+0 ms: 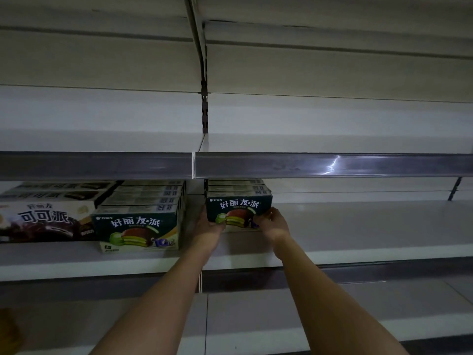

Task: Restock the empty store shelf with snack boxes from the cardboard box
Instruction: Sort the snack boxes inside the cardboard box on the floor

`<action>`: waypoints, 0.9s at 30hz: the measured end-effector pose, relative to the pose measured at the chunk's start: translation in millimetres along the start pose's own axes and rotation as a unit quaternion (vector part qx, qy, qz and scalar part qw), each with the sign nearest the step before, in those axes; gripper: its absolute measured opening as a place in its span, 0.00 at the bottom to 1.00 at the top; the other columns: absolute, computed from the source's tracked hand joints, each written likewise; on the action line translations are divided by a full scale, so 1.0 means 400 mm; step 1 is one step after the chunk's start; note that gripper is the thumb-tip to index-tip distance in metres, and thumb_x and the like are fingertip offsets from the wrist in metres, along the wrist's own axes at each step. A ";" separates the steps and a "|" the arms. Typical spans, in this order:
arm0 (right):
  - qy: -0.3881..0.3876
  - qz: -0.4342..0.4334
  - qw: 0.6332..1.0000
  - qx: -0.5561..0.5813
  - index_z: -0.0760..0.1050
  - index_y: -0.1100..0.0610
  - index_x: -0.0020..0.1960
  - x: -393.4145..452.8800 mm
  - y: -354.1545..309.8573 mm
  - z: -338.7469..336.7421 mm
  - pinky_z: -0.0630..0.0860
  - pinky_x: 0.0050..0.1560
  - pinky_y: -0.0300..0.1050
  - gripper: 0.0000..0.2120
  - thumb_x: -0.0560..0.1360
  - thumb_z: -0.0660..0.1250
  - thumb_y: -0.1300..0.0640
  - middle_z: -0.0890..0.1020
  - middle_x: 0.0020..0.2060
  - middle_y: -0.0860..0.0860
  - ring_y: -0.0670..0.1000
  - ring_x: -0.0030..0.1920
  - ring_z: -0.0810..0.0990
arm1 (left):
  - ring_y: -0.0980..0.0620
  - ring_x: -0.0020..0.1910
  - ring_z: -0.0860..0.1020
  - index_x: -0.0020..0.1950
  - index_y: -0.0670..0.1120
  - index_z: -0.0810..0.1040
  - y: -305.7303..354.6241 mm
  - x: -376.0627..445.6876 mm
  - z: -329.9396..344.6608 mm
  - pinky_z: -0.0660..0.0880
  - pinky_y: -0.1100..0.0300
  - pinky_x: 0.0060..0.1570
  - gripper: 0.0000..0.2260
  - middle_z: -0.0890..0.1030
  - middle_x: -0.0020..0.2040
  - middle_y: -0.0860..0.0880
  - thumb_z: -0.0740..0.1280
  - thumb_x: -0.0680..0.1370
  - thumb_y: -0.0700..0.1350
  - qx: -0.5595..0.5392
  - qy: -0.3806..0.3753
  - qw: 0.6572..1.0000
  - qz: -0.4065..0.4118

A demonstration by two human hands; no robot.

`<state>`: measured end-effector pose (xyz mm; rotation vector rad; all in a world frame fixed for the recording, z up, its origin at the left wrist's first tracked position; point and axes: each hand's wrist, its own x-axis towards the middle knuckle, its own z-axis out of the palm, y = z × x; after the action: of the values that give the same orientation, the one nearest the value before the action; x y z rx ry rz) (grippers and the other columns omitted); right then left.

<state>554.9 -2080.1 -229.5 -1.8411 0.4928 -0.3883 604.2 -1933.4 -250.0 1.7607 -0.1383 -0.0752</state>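
A dark green rectangular cardboard snack box (239, 210), glossy, printed with white characters and a picture of a layered green-filled pie, stands upright at the front of a short row of matching boxes (236, 187) on the smooth white metal shelf (358, 226). This row sits just right of the shelf's centre seam, well back from the near edge. The left hand (208, 222) holds the box's lower left corner, fingers curled along its left side and thumb across the front. The right hand (275, 222) grips the lower right corner, fingers wrapped round the right edge. Both bare forearms reach up and forward from the near bottom, roughly parallel, wrists slightly bent.

Left of the seam a longer row of the same green boxes (139, 226) runs from front to far, barcoded tops showing. Further left lie pale and brown boxes (46, 219) with bold characters and a chocolate pie picture. Above, a grey plastic price rail (307, 165) fronts the upper shelf, catching a streak of light.
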 end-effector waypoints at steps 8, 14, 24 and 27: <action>-0.006 0.011 1.000 -0.005 0.66 0.59 0.65 -0.017 -0.012 -0.002 0.72 0.57 0.49 0.19 0.76 0.66 0.58 0.77 0.61 0.57 0.57 0.60 0.75 | 0.43 0.64 0.72 0.76 0.56 0.58 0.000 -0.003 -0.009 0.73 0.51 0.59 0.32 0.68 0.72 0.48 0.67 0.76 0.42 0.076 0.015 0.997 -0.010; -0.013 0.016 1.000 -0.018 0.68 0.59 0.64 -0.042 -0.021 -0.014 0.70 0.52 0.44 0.17 0.76 0.65 0.59 0.78 0.59 0.57 0.57 0.59 0.75 | 0.42 0.67 0.69 0.77 0.51 0.57 0.010 -0.030 -0.012 0.70 0.55 0.57 0.30 0.65 0.74 0.44 0.65 0.78 0.42 0.060 0.027 0.997 -0.039; -0.062 0.026 0.991 -0.119 0.57 0.56 0.76 -0.160 -0.010 -0.111 0.67 0.66 0.47 0.29 0.78 0.64 0.53 0.64 0.73 0.54 0.56 0.70 0.68 | 0.44 0.64 0.71 0.75 0.44 0.63 0.045 -0.167 -0.001 0.68 0.59 0.56 0.24 0.68 0.72 0.42 0.62 0.79 0.39 0.119 0.017 0.992 -0.034; -0.061 0.027 0.991 -0.118 0.58 0.55 0.75 -0.202 -0.013 -0.148 0.66 0.67 0.48 0.29 0.78 0.64 0.52 0.65 0.73 0.55 0.57 0.70 0.67 | 0.46 0.67 0.69 0.74 0.44 0.64 0.065 -0.216 0.011 0.67 0.57 0.61 0.23 0.68 0.72 0.45 0.62 0.80 0.41 0.117 0.011 0.992 -0.039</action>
<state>456.8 -2085.3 -208.0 -2.0606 0.5212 -0.1855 516.8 -1931.1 -227.5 1.9997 -0.0651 -0.0999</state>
